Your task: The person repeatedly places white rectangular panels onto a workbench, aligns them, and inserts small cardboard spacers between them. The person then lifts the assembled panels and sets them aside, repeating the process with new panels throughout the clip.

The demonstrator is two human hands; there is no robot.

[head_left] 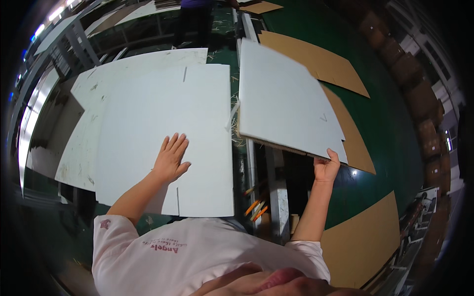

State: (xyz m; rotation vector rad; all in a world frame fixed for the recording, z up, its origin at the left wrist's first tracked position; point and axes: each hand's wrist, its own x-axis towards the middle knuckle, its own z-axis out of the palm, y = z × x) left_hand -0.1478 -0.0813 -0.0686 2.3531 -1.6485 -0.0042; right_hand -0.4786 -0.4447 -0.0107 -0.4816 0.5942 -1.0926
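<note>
My left hand (171, 157) lies flat, fingers stretched out, on a large white cardboard sheet (133, 118) in front of me. Narrow slots cut into this sheet show near its far and near edges. To the right, my right hand (328, 166) grips the near right corner of a white cardboard panel (286, 93), thumb on top and the other fingers hidden beneath. That panel is tilted, its brown edge showing along the near side, with a small dark mark on its face.
Brown cardboard sheets (311, 56) lie to the right, with another brown sheet (363, 241) nearer me. Several orange-handled tools (256, 209) sit by a metal frame (279, 197). A person (195, 19) stands at the far side. Stacked brown cardboard (424, 103) lines the far right.
</note>
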